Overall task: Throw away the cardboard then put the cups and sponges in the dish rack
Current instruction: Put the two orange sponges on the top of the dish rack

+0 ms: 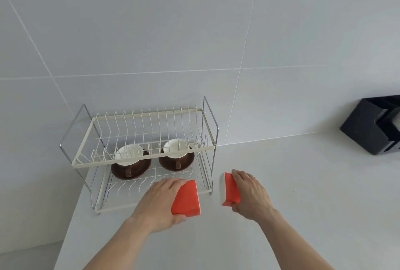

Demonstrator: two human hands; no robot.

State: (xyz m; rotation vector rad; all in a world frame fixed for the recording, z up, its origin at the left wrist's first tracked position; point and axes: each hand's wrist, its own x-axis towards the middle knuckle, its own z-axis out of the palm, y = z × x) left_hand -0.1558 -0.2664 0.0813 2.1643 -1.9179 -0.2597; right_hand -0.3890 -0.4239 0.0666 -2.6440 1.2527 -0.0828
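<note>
The one camera sits up on the person's head, looking forward and down, close above the white counter (281, 183).

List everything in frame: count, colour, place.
dish rack: 1, cream and chrome wire, two tiers, on counter against wall
cups: 2, white inside, brown outside, lower tier, each on a saucer
saucers: 2, brown, lower tier
sponges: 2, orange with white layer, one in each hand, in front of rack
black holder: 1, counter, far right
counter: 1, white
tiled wall: pale grey
left hand: grips one sponge
right hand: grips the other sponge
</note>
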